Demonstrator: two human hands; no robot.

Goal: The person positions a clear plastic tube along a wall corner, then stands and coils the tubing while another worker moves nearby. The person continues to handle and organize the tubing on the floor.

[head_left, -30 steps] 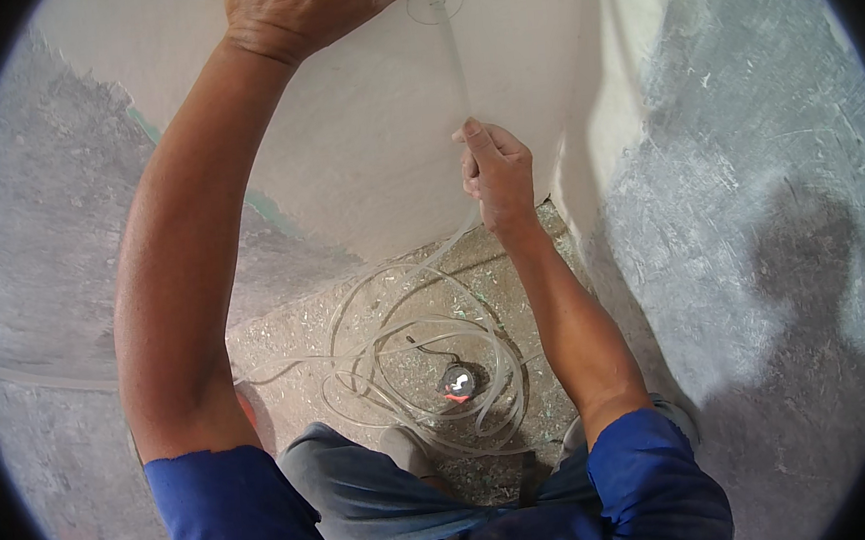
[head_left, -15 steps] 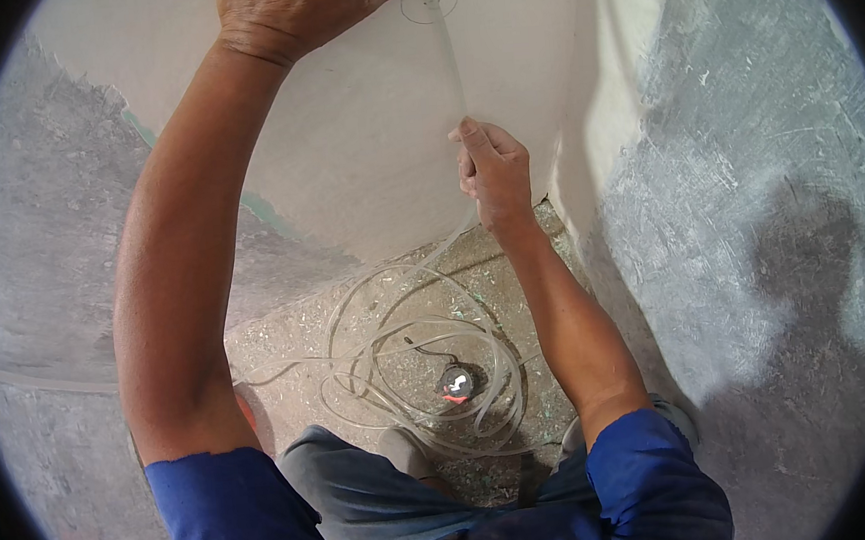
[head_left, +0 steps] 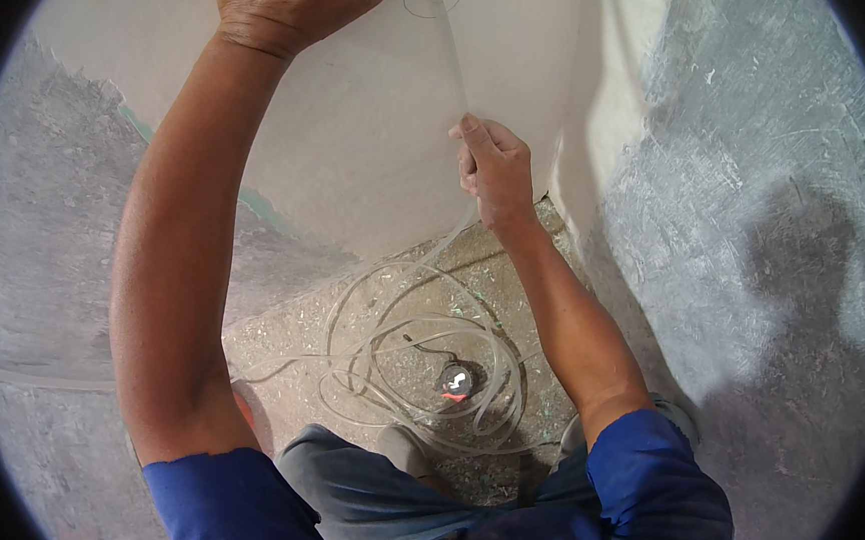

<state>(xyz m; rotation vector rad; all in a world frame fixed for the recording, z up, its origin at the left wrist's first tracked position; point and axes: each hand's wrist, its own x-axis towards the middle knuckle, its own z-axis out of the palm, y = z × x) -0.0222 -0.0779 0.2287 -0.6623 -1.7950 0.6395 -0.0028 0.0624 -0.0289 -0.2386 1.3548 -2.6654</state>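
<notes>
Firstly, at left: left hand, raised before the pale wall, fingertips cropped by the upper edge; its grip cannot be told. Next, clear tube: straight between the hands, slack looped on the floor around a dark round object. Further right, right hand: grip curled, pinching the tube. Rightmost, shadowed grey wall.

Right hand closed on a clear tube, which rises past a drawn circle on the pale wall before me. Left hand beside its upper stretch, partly out of sight. Below, loose coils encircle a dark round object on the floor.
</notes>
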